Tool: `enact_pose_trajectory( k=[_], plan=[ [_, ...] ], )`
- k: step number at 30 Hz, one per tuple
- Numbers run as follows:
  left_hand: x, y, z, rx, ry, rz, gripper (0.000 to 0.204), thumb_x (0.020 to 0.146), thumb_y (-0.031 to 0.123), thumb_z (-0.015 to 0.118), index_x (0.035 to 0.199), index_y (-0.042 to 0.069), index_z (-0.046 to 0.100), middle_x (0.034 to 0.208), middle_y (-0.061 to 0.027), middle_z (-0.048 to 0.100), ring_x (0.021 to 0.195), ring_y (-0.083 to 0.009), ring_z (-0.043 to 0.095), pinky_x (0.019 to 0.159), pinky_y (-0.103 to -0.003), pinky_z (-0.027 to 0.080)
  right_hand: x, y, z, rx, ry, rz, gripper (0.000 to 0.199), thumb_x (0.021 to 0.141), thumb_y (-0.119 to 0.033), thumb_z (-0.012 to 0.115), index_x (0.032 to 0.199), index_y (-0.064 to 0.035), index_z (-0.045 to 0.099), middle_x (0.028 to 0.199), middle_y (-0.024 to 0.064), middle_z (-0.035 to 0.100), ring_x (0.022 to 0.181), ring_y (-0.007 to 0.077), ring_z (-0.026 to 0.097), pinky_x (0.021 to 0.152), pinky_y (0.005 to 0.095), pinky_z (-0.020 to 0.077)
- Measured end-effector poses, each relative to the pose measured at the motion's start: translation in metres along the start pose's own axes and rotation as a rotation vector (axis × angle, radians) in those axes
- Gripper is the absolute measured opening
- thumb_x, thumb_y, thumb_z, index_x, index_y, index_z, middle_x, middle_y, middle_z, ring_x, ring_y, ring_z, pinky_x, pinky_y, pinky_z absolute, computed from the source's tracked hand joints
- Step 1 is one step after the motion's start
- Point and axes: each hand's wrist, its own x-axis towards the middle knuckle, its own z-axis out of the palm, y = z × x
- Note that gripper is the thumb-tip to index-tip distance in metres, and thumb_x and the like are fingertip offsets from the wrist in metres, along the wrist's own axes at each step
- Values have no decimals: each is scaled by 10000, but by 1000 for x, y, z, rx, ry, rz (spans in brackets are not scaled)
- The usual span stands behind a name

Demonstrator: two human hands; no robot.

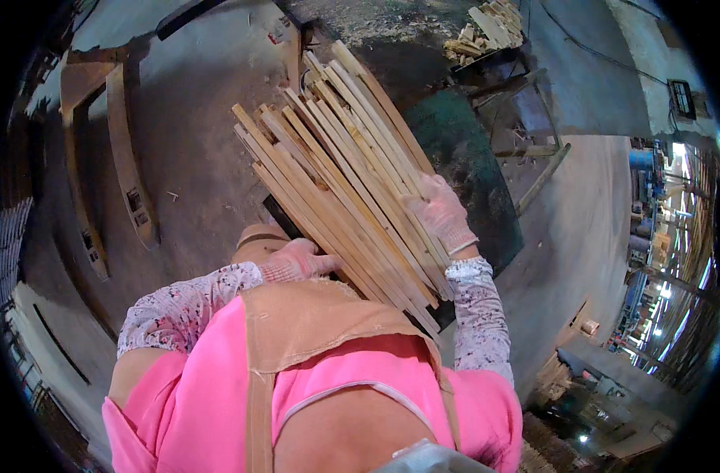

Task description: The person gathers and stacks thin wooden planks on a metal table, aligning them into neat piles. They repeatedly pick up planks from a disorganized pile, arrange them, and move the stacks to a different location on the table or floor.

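Observation:
A bundle of long, pale wooden strips [352,169] lies slantwise in front of me, its far ends uneven. My right hand [441,214], in a pink-and-white knit glove, is closed over the strips at the bundle's right edge. On the left, my left hand [294,262] wears a matching glove. Its fingers stretch toward the near left side of the bundle, touching the outer strips, and look apart. A dark support [279,211] shows under the bundle's left side. The undersides of both hands are hidden.
Two long wooden beams with slots, one a curved beam [126,158], lie on the floor at left. A dark green board [470,169] lies right of the bundle, beside a wooden frame [545,169]. Beyond is a heap of wood offcuts [486,33]. Cluttered shelving stands far right.

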Motion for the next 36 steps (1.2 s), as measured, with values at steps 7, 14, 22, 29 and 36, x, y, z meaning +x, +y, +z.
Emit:
enact_pose_trajectory(
  k=[7,14,22,29,36],
  plan=[
    [32,-22,8,-239,-28,96,556,960,386,849,1352,0,764,1203,-140,821,1138,-253,763,978,-380,574,13,12,-10,62,-93,35,1025,838,-465,894,1663,-55,447,1546,235,614,1434,388,587,1203,434,477],
    [43,-20,5,-57,81,76,551,917,409,864,1329,51,793,1188,-142,823,1124,-275,767,991,-389,571,19,16,-12,281,-180,61,1029,851,-224,905,1701,-14,365,1640,182,554,1486,253,537,1254,371,413],
    [91,56,-14,138,-23,282,528,911,537,738,1093,54,846,805,-74,789,738,-193,767,720,-350,610,33,67,-52,327,43,-96,1027,847,-234,967,1681,-18,407,1576,140,630,1436,212,589,1246,353,432],
    [218,131,20,-55,17,402,382,954,354,803,869,-17,768,772,-39,720,689,-148,699,657,-309,586,112,187,-108,361,-24,-114,1015,826,-353,986,1651,-45,481,1509,106,678,1405,213,599,1215,374,447],
    [291,144,44,-719,-38,196,311,1009,222,710,1144,-39,604,755,-80,574,666,-239,653,565,-403,570,205,249,-37,304,-116,27,933,909,-476,846,1648,-44,474,1550,156,642,1430,286,597,1208,413,466]
  ],
)
